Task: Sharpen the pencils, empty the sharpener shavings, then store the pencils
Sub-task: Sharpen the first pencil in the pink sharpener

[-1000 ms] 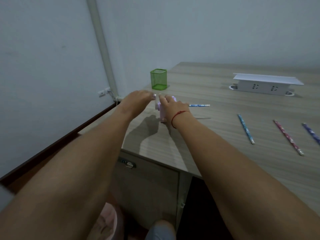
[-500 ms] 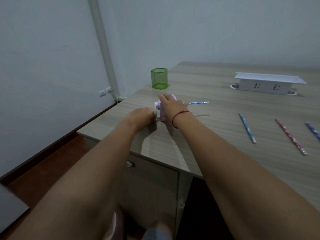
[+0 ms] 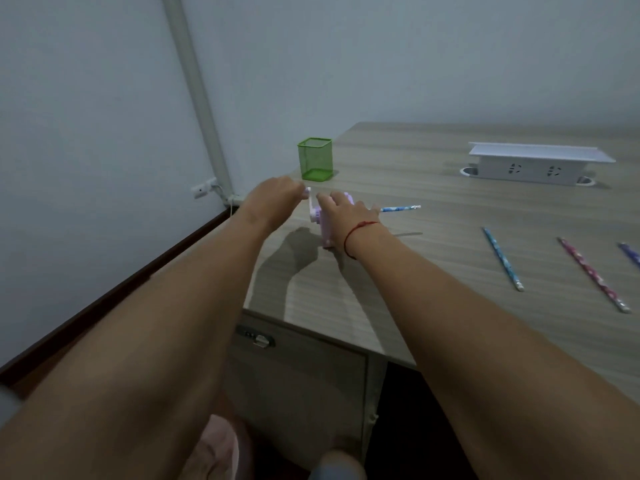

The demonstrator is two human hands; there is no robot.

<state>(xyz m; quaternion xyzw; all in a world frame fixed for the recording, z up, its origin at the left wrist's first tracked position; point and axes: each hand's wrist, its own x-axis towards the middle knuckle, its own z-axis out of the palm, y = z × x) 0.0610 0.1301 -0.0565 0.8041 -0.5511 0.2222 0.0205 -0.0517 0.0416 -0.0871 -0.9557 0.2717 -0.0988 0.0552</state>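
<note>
Head view is showing both bare arms reaching forward to a small pink sharpener [image 3: 325, 230] standing near the left front part of the desk [image 3: 433, 271]. The right hand [image 3: 341, 211] is lying over the top of the sharpener, pressing it down and closed around its body. The left hand [image 3: 277, 197] is sitting just to the left of it, fingers pinched narrow around the white crank [image 3: 310, 199], which is pointing upward at this instant. A blue pencil [image 3: 400, 208] is sticking out of the sharpener's right side, its long axis running left to right and roughly level, eraser end pointing away from the hands. So the crank is turning on the left, the pencil is feeding in from the right, and the right hand is the nearer one for pulling it out; that is my reading, with sharpening apparently under way. Three more pencils are lying well apart to the right: a blue one [image 3: 502, 259], a pink one [image 3: 594, 275] and a purple one [image 3: 630, 253] at the frame edge. A green mesh cup [image 3: 315, 159] is standing just behind the hands. A white socket box [image 3: 530, 164] is sitting further back, against pale walls.
</note>
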